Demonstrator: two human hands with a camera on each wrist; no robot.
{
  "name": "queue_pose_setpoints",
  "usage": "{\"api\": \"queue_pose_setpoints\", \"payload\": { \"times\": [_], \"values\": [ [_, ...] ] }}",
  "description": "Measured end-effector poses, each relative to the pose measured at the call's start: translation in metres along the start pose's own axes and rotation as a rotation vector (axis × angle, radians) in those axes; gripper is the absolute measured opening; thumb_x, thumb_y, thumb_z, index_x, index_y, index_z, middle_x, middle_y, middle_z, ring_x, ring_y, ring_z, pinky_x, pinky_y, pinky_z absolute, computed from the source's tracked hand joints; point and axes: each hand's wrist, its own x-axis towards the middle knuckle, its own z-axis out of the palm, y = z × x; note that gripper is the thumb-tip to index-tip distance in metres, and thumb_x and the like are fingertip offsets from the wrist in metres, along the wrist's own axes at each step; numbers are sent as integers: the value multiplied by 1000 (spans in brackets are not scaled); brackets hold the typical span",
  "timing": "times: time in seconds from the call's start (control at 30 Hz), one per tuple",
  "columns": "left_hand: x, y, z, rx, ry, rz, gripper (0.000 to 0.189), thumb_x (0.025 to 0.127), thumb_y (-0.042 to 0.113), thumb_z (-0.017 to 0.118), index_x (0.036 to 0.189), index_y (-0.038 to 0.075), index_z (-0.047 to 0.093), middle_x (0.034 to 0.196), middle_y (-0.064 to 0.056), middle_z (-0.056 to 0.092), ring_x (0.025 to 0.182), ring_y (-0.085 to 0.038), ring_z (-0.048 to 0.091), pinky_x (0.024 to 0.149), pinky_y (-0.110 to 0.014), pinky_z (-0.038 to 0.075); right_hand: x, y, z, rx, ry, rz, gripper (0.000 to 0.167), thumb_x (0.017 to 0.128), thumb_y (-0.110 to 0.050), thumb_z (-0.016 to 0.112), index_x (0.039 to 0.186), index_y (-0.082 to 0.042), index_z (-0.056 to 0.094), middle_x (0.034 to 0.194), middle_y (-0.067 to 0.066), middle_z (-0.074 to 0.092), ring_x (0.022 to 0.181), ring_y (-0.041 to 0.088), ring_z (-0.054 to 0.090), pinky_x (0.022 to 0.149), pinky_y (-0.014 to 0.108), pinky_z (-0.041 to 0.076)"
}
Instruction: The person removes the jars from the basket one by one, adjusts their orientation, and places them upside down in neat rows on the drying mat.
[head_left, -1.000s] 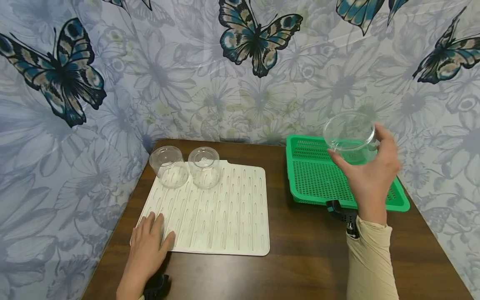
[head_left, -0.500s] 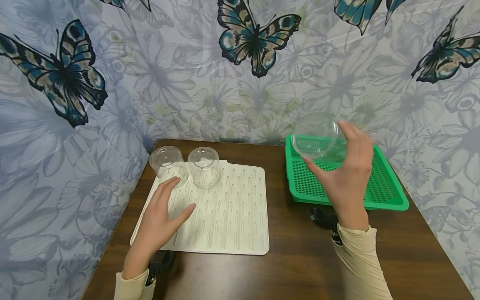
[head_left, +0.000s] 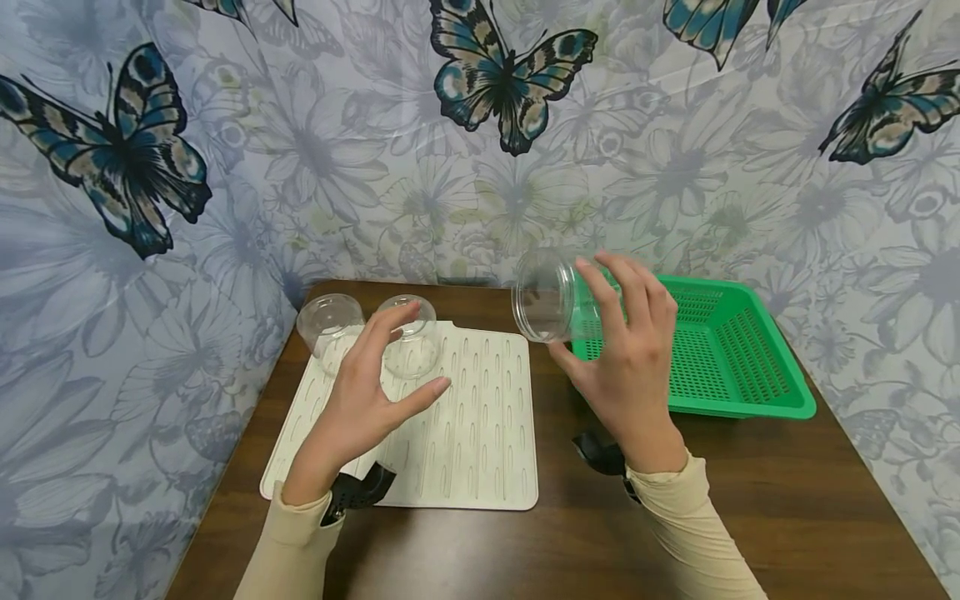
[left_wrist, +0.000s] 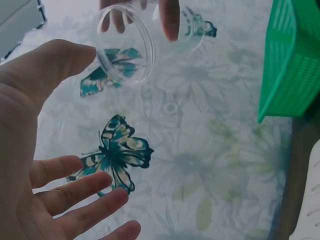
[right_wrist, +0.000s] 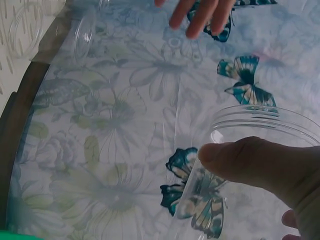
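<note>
A clear plastic cup (head_left: 546, 298) lies tilted on its side in the grip of my right hand (head_left: 630, 358), its rim turned to the left. The hand is raised between the white ridged mat (head_left: 465, 425) and the green basket (head_left: 738, 367). My left hand (head_left: 360, 400) hovers over the mat with fingers spread and touches nothing; in the left wrist view its thumb (left_wrist: 65, 60) stands apart from the cup. Two more clear cups stand upside down at the mat's back left: one cup (head_left: 330, 321) at the corner, the other cup (head_left: 412, 358) partly behind my left fingers.
The mat and basket rest on a brown wooden table (head_left: 510, 550). A butterfly-printed cloth (head_left: 337, 167) hangs behind and at both sides of the table. Black camera mounts (head_left: 600, 454) sit at the wrists.
My right hand has carried the cup leftward from over the basket, tipping it onto its side. My left hand has risen from the mat's front left corner, moving right and forward, fingers spread.
</note>
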Motion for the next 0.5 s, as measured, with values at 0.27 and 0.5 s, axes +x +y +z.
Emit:
{"api": "queue_pose_setpoints", "payload": {
  "times": [0.27, 0.5],
  "values": [
    [23, 11, 1, -92, -12, 57, 89, 90, 26, 91, 166, 27, 45, 162, 6, 50, 146, -23, 52, 122, -47, 43, 4, -24, 10, 12, 1, -88, 86, 72, -3, 93, 152, -11, 63, 151, 18, 60, 136, 45, 51, 107, 64, 39],
    [36, 24, 7, -108, -35, 88, 91, 90, 36, 90, 167, 23, 44, 163, 5, 49, 147, -23, 50, 120, -49, 43, 3, -42, 18, -15, -31, -140, 84, 73, -5, 94, 150, -12, 63, 150, 19, 60, 136, 45, 52, 112, 63, 38]
  ]
}}
